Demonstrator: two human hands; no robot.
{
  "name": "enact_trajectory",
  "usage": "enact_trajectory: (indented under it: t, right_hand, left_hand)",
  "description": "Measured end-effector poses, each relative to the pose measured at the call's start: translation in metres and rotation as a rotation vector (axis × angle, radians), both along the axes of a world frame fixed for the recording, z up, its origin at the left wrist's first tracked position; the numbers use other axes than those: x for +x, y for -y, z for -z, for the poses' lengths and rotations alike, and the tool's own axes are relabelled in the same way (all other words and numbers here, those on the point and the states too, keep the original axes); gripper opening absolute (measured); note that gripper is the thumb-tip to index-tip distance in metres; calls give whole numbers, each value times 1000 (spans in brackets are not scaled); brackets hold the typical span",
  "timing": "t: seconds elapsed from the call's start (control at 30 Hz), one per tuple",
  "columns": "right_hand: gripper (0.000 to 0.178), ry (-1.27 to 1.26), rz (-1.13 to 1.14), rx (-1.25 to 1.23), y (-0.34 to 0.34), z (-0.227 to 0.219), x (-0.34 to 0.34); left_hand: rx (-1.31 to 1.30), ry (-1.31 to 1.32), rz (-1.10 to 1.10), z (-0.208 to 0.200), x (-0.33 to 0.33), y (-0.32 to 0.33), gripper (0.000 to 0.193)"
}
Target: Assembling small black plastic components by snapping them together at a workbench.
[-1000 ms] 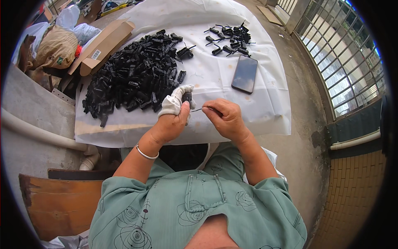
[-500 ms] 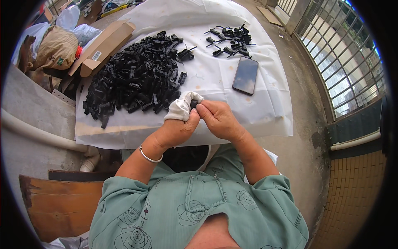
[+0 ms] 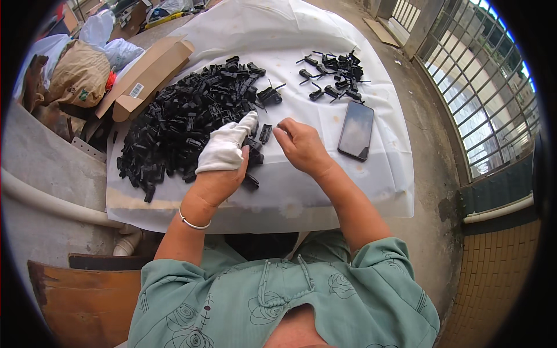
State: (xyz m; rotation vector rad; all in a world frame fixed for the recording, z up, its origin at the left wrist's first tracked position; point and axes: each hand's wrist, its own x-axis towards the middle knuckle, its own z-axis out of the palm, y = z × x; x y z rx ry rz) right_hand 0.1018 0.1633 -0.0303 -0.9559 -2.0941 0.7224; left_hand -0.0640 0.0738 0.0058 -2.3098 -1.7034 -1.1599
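My left hand (image 3: 223, 148), in a white glove that leaves the thumb bare, rests over the near right edge of a large heap of small black plastic parts (image 3: 174, 119). Its fingers stretch forward, and no part shows in its grasp. To the right, my bare right hand (image 3: 303, 148) is above the white sheet with its fingers curled inward; whether anything sits between the fingertips is hidden. Between both hands lies a single black part (image 3: 266, 133). Farther up is a black piece with a thin stem (image 3: 270, 95).
A smaller group of black pieces with thin stems (image 3: 342, 72) lies at the far right, above a dark phone (image 3: 355, 131). The white sheet (image 3: 301, 200) covers the table. Left stand a long cardboard box (image 3: 154, 72) and bags (image 3: 78, 72); a barred gate (image 3: 476, 87) is at right.
My hands, together near the table's front half a second ago, have parted and moved forward. The left went left onto the heap; the right shifted slightly right. The view has tilted a little.
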Motion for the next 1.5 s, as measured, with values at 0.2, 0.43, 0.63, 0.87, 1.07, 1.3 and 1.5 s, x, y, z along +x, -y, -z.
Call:
enact_trajectory:
  t: [0.2,0.43,0.63,0.87,1.07,1.3,1.5]
  right_hand:
    - [36,581,82,101,-94,-10,-39]
    - [44,720,69,-48,-110,-3,-16]
    - [38,531,-113,-107,-54,-31,46]
    - [29,403,688,263,-183,-7,160]
    - [31,405,586,145,-276,39,168]
    - [31,595,232,18,-203,14,75]
    - [29,449,-142,8,-111,11,34]
  left_hand:
    - [46,-275,-313,-12,-27,0,45]
    - [107,-2,-95,-1,-12,13,35]
    - [-71,215,242,32,29,19,31]
    - [-356,307,74,36,59,7,63]
    - [-353,-82,11,38,68,-25,70]
    - [-674,-151,-201,32,82,-52,55]
    - [-604,-195,-134,35,86,-23,46]
